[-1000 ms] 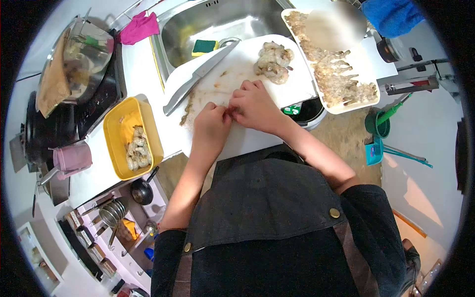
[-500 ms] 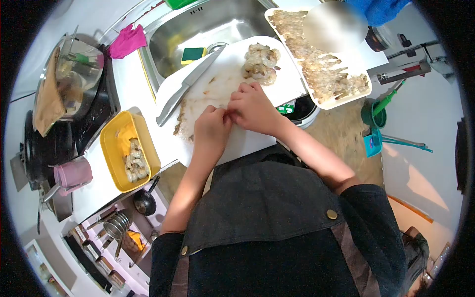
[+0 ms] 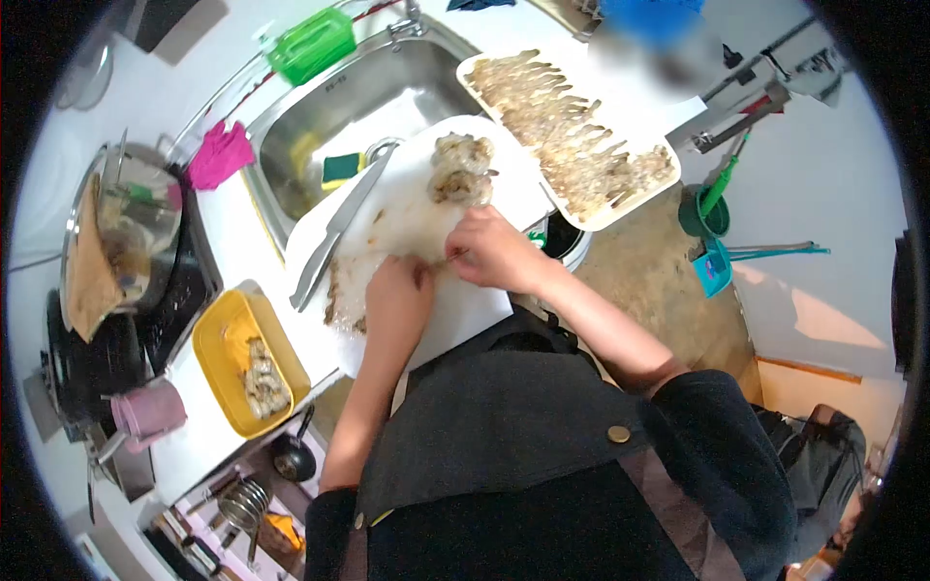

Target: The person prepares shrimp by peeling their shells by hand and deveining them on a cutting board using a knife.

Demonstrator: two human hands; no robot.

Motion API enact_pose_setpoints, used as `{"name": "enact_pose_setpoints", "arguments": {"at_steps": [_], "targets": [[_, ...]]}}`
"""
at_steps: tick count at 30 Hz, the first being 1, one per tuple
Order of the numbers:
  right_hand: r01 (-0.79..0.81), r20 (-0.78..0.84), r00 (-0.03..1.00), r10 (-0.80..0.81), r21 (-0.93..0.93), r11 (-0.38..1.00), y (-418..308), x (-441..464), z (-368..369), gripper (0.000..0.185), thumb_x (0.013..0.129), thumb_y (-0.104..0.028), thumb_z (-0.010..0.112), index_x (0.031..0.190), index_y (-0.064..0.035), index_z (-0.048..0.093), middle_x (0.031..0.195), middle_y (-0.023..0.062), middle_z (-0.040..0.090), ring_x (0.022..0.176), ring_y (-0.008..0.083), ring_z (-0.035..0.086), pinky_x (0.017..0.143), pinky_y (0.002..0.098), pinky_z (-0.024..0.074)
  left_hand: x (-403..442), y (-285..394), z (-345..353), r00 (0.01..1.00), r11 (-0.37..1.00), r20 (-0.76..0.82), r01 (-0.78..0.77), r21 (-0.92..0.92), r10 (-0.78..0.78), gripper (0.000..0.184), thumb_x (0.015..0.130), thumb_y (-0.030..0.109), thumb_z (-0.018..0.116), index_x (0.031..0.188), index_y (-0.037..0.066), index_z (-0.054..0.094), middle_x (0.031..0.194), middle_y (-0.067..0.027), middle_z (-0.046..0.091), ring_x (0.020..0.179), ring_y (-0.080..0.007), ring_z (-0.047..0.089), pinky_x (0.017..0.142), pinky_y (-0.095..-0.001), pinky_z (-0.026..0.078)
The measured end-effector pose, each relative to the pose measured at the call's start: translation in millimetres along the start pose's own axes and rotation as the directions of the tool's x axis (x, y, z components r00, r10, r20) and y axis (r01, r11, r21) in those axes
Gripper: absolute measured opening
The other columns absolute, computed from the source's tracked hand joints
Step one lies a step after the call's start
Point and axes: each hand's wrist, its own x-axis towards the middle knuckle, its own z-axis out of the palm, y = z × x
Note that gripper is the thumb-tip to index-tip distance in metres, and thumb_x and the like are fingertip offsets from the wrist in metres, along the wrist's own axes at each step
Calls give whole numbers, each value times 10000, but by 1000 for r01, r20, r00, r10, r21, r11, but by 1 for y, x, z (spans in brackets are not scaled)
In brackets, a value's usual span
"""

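My left hand (image 3: 399, 295) and my right hand (image 3: 494, 249) are over the white cutting board (image 3: 397, 228), a small gap between them. Both have curled, pinching fingers; something small and dark shows at the right fingertips, too small to name. What the left fingers hold, if anything, is hidden. Beyond my hands a pile of peeled shrimp (image 3: 461, 169) sits on the board. A large knife (image 3: 344, 218) lies along the board's left side, with brownish scraps (image 3: 332, 302) near it. More shrimp (image 3: 262, 380) are in a yellow container (image 3: 298, 360) at the left.
A white tray (image 3: 632, 205) full of shrimp stands right of the board. Behind is a steel sink (image 3: 334, 116) with a sponge (image 3: 340, 170). A pink cloth (image 3: 221, 155), a stove with a lidded pan (image 3: 136, 228) and a pink cup (image 3: 150, 414) are at the left.
The head view has shifted, so the board, sink and tray appear lower and more to the left. My hands, close together before, have moved slightly apart.
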Motion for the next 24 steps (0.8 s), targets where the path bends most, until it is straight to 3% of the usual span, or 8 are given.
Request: {"name": "enact_pose_setpoints", "arguments": {"at_steps": [3,8,11,14,16,18,21,24], "targets": [[-26,-4,1000,27,111,993,-14,8,-3,108,693,-130,668,790,-83,657,768,66,628,867,278,567,835,395,425,-2,5,-13,990,973,103,113,-202,-94,178,752,70,687,919,9,699,759,-147,621,693,-275,627,665,-376,495],[62,-9,998,-61,125,990,-32,24,-1,150,719,-190,679,810,-72,662,811,79,661,865,296,583,800,413,459,-10,2,-25,998,971,48,60,-230,-51,197,813,83,688,983,-15,703,850,-152,700,742,-200,685,707,-307,534],[10,61,998,-32,328,945,-44,30,-10,268,748,-222,700,962,-67,657,913,83,653,958,260,576,911,395,430,-16,-2,-43,994,943,25,105,-316,-102,170,833,53,671,981,-23,702,849,-142,695,751,-189,685,700,-293,540],[-27,45,999,0,597,802,-54,36,6,418,740,-235,727,1103,-58,619,960,112,655,999,265,590,912,402,448,-27,0,-70,977,901,71,214,-377,-202,156,854,50,669,984,-32,699,850,-129,698,766,-161,676,695,-287,547],[64,103,981,-165,630,774,-50,46,31,520,741,-230,741,1202,-59,572,974,110,654,984,258,606,875,393,466,-34,-3,-85,982,910,74,187,-369,-172,167,849,46,684,988,-46,691,839,-109,690,753,-135,650,684,-275,543],[-51,293,931,-216,694,719,-57,57,45,449,753,-205,732,1155,-45,610,947,122,659,922,253,623,843,379,474,-40,-6,-98,985,915,74,175,-363,-159,157,836,33,695,969,-50,689,825,-98,685,747,-124,639,667,-270,537],[-120,353,905,-237,746,655,-66,68,68,331,751,-189,731,1027,-24,654,886,105,678,836,215,633,776,345,484,-49,4,-119,987,958,-33,143,-248,-156,130,809,-5,711,929,-51,689,761,-68,649,701,-102,612,632,-242,506],[-207,464,842,-274,748,631,-69,74,65,236,765,-146,717,952,-7,676,839,76,695,768,164,638,723,305,493,-59,-3,-138,977,931,-46,184,-316,-209,105,810,-23,703,911,-47,686,764,-43,627,675,-88,590,587,-211,457]]}}
